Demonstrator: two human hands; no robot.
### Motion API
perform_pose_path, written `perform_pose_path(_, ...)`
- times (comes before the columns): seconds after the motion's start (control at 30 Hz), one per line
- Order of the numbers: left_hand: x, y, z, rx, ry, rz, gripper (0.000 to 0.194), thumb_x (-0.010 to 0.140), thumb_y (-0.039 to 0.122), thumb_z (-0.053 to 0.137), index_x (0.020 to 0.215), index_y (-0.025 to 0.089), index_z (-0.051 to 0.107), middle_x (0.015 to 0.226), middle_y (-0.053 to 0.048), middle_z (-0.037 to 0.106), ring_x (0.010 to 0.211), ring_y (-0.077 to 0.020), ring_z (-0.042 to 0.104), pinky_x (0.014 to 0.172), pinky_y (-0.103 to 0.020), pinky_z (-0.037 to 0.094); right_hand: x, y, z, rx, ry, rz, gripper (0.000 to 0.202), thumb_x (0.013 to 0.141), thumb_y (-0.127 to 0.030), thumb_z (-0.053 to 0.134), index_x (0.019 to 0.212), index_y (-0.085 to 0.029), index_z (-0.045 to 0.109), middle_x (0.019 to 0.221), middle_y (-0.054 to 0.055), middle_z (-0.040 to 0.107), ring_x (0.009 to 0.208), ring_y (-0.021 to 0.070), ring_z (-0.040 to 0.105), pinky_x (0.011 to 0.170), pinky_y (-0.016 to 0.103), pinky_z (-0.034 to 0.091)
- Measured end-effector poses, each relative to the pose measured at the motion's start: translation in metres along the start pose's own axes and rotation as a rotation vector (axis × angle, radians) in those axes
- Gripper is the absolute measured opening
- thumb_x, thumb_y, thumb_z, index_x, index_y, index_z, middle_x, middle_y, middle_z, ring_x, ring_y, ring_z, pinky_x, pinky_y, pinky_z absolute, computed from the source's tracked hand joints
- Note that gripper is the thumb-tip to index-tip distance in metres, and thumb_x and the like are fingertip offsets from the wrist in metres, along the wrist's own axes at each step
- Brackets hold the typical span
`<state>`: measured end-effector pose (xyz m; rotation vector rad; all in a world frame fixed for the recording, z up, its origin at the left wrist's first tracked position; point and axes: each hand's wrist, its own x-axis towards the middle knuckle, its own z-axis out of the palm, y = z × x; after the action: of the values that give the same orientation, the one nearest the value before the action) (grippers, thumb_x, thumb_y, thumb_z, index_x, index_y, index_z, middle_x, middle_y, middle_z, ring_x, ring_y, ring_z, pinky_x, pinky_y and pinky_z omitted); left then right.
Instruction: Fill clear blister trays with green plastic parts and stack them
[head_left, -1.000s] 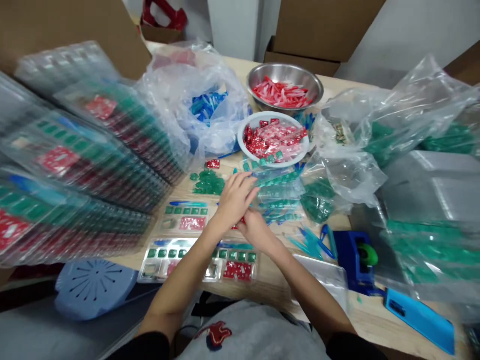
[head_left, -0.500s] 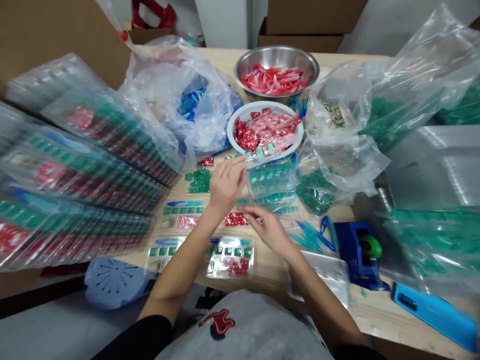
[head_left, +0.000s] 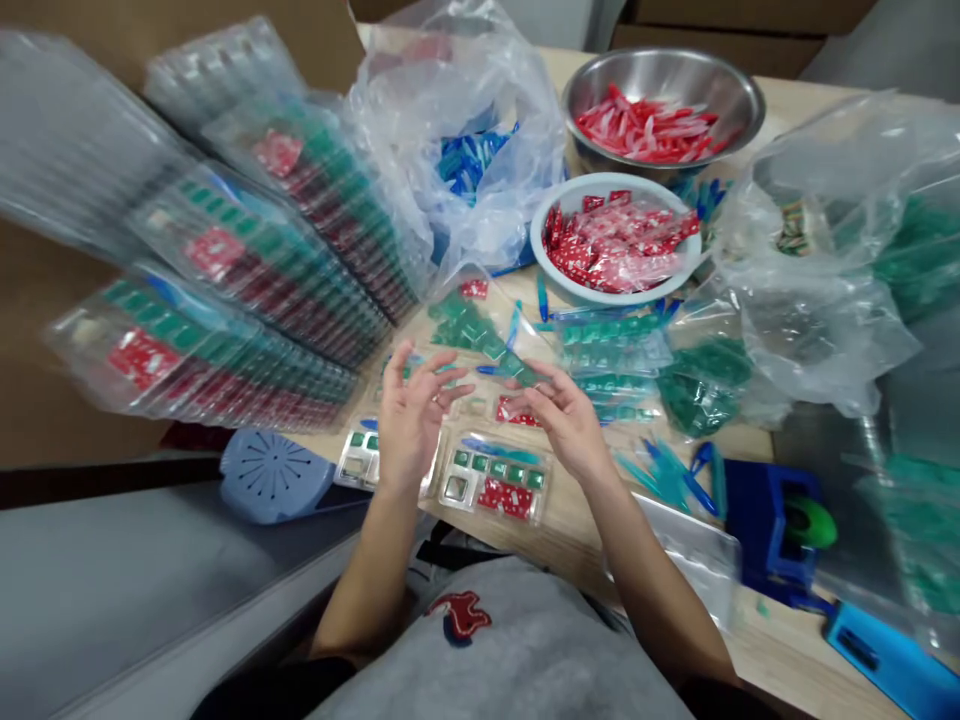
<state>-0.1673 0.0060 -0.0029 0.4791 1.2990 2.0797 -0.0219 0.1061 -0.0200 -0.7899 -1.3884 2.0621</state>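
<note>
My left hand [head_left: 416,410] is raised over the filled clear trays with its fingers spread and nothing in them. My right hand [head_left: 559,410] pinches the lower end of a clear plastic strip [head_left: 480,325] with green squares in it, which slants up to the left. Below my hands lies a clear tray [head_left: 495,480] with green squares, a red dotted packet and a blue stick. Another filled tray [head_left: 360,455] is partly hidden behind my left hand. A red dotted packet [head_left: 517,411] shows beside my right fingers.
Stacked filled trays [head_left: 247,330] stand at the left. Behind are a bag of blue pieces [head_left: 472,160], a steel bowl [head_left: 664,70] and a white bowl [head_left: 615,290]. A blue tape dispenser [head_left: 757,520] stands at the right.
The view has swung left. My left hand has come away from the clear strip and its fingers have opened. My right hand has risen and now holds the strip.
</note>
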Motion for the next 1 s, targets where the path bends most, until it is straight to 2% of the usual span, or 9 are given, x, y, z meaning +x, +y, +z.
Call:
perform_pose_path(0.07, 0.003, -0.001, -0.023, 0.117, 0.025, -0.072, 0.043, 0.078, 0.037, 0.072, 0.116, 0.027, 0.054, 0.099, -0.002, 0.069, 0.079, -0.0138, 0.069, 0.069, -0.027, 0.059, -0.007, 0.004, -0.009, -0.113, -0.003, 0.047, 0.041, 0.077, -0.046, 0.07, 0.11, -0.023, 0.06, 0.069, -0.002, 0.068, 0.069, 0.0174, 0.068, 0.071, 0.035, 0.055)
perform_pose_path(0.13, 0.001, -0.003, -0.042, 0.311, -0.051, -0.214, 0.045, 0.075, 0.04, 0.073, 0.114, 0.023, 0.058, 0.09, -0.003, 0.07, 0.071, -0.0143, 0.068, 0.063, -0.027, 0.057, -0.016, 0.011, -0.019, -0.179, -0.021, 0.095, 0.036, 0.076, -0.043, 0.071, 0.103, -0.021, 0.062, 0.067, -0.001, 0.067, 0.061, 0.0166, 0.066, 0.06, 0.032, 0.053)
perform_pose_path(0.27, -0.008, -0.015, -0.059, 0.514, -0.175, -0.371, 0.04, 0.066, 0.038, 0.076, 0.098, 0.016, 0.064, 0.07, 0.0, 0.066, 0.061, -0.0143, 0.065, 0.056, -0.026, 0.054, -0.029, 0.03, -0.037, -0.302, 0.048, 0.13, 0.037, 0.08, -0.047, 0.063, 0.106, -0.02, 0.056, 0.066, 0.001, 0.068, 0.059, 0.0172, 0.065, 0.051, 0.028, 0.049)
perform_pose_path(0.4, -0.004, -0.034, -0.056, 0.589, -0.117, -0.314, 0.034, 0.072, 0.039, 0.07, 0.095, 0.017, 0.061, 0.081, -0.001, 0.066, 0.066, -0.014, 0.065, 0.057, -0.025, 0.054, -0.03, 0.05, -0.04, -0.447, 0.191, 0.069, 0.05, 0.086, -0.053, 0.051, 0.122, -0.018, 0.045, 0.093, 0.01, 0.07, 0.079, 0.0214, 0.069, 0.06, 0.033, 0.053)
perform_pose_path(0.5, 0.01, -0.05, -0.052, 0.68, -0.075, -0.251, 0.032, 0.077, 0.037, 0.063, 0.102, 0.017, 0.059, 0.088, -0.004, 0.067, 0.069, -0.0145, 0.066, 0.059, -0.026, 0.054, -0.031, 0.058, -0.031, -0.594, 0.237, 0.017, 0.053, 0.088, -0.051, 0.05, 0.13, -0.018, 0.045, 0.12, 0.018, 0.062, 0.105, 0.026, 0.064, 0.081, 0.043, 0.055)
perform_pose_path(0.67, 0.017, -0.063, -0.041, 0.933, -0.073, -0.176, 0.036, 0.085, 0.025, 0.052, 0.118, 0.014, 0.057, 0.089, -0.007, 0.068, 0.074, -0.0178, 0.066, 0.074, -0.034, 0.055, -0.044, 0.062, -0.015, -0.84, 0.246, -0.042, 0.048, 0.092, -0.036, 0.049, 0.136, -0.017, 0.048, 0.146, 0.019, 0.041, 0.139, 0.0307, 0.036, 0.112, 0.053, 0.033)
perform_pose_path(0.73, 0.013, -0.062, -0.034, 1.061, -0.079, -0.142, 0.038, 0.085, 0.024, 0.052, 0.122, 0.013, 0.057, 0.095, -0.011, 0.068, 0.087, -0.0234, 0.067, 0.086, -0.041, 0.052, -0.049, 0.064, -0.012, -0.913, 0.246, -0.054, 0.048, 0.092, -0.032, 0.047, 0.138, -0.016, 0.047, 0.149, 0.019, 0.036, 0.143, 0.0324, 0.029, 0.115, 0.057, 0.026)
perform_pose_path(0.83, 0.007, -0.059, -0.022, 1.235, -0.086, -0.094, 0.039, 0.085, 0.023, 0.054, 0.122, 0.011, 0.059, 0.103, -0.016, 0.065, 0.107, -0.0316, 0.062, 0.097, -0.048, 0.046, -0.052, 0.067, -0.011, -0.992, 0.231, -0.06, 0.052, 0.091, -0.027, 0.048, 0.14, -0.01, 0.045, 0.149, 0.025, 0.034, 0.143, 0.0362, 0.027, 0.113, 0.059, 0.028)
perform_pose_path(1.0, 0.002, -0.055, -0.015, 1.402, -0.08, -0.049, 0.046, 0.087, 0.025, 0.05, 0.13, 0.01, 0.053, 0.118, -0.021, 0.058, 0.105, -0.0347, 0.062, 0.088, -0.046, 0.05, -0.056, 0.066, -0.011, -1.073, 0.174, -0.081, 0.05, 0.092, -0.028, 0.047, 0.139, -0.009, 0.046, 0.146, 0.025, 0.04, 0.139, 0.034, 0.038, 0.11, 0.054, 0.037)
